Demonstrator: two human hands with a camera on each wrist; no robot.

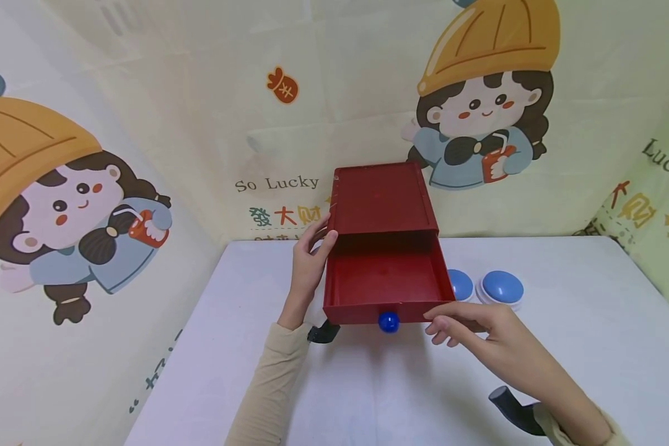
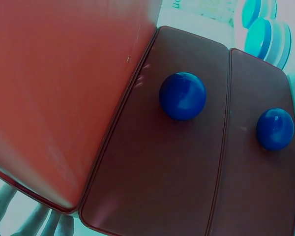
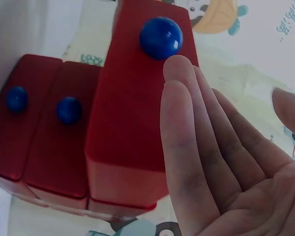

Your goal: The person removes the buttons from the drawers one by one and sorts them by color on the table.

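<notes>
A small red drawer cabinet (image 1: 383, 198) stands on the table with its top drawer (image 1: 351, 314) pulled out. The inside of that drawer is bare in the head view, and a round blue knob (image 1: 389, 322) sits on its front. Two lower drawers (image 2: 157, 162), each with a blue knob, are closed. My left hand (image 1: 306, 269) rests against the cabinet's left side, fingers extended. At the drawer's front right corner is my right hand (image 1: 479, 325), fingers fairly straight and holding nothing; whether the fingertips touch the drawer front I cannot tell.
Two round blue-topped white objects (image 1: 503, 287) are on the white table (image 1: 568, 291), right of the cabinet; the drawer partly hides one. Behind the table hangs a printed cloth (image 1: 334, 124) with cartoon figures. Black curved pieces (image 1: 515, 412) are attached at both wrists.
</notes>
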